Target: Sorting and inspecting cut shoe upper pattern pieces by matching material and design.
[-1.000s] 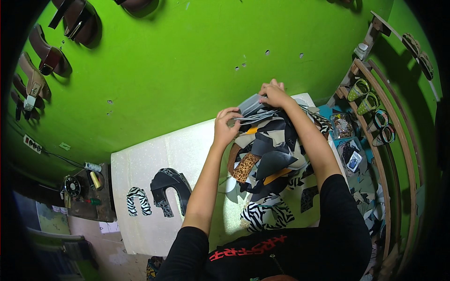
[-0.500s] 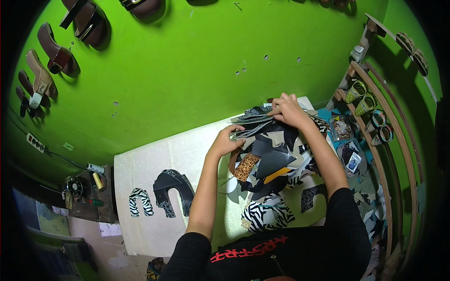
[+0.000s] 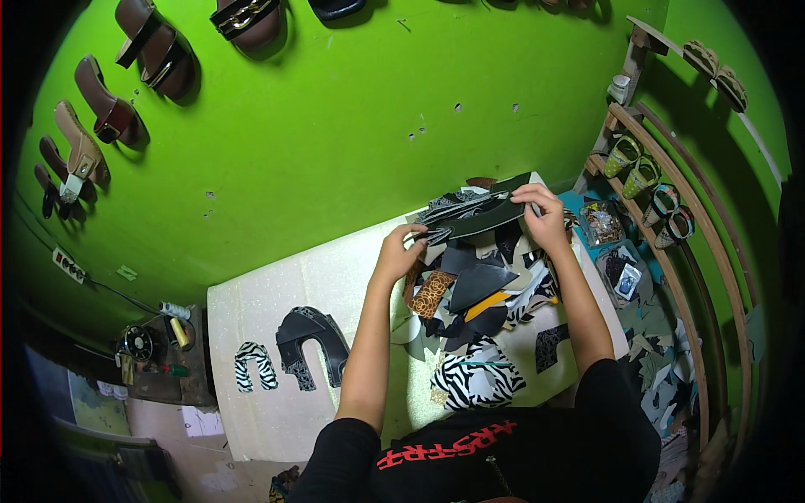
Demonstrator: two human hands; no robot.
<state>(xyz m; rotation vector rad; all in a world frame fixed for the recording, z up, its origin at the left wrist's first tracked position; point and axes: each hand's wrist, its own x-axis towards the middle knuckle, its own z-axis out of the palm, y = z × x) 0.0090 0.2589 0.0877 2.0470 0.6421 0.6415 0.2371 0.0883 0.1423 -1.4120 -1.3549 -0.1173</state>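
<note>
Between my two hands stretches a long black leather-like strip, above a heap of cut scraps. My left hand pinches its left end together with thin layered pieces. At the other end, my right hand grips the strip between thumb and fingers. Dark patterned scraps lie just behind it. The heap below holds a black pointed piece, a brown circle-patterned piece and a yellow-orange strip. Zebra-striped material lies nearer to me.
On the pale table, black arched pieces and a zebra arch lie to the left. Tubs of small parts stand at the right beside a wooden rack with sandals. A machine is at far left.
The strip has been drawn out from the layered pieces and now spans both hands. My right hand has moved lower and to the right. The view has shifted slightly.
</note>
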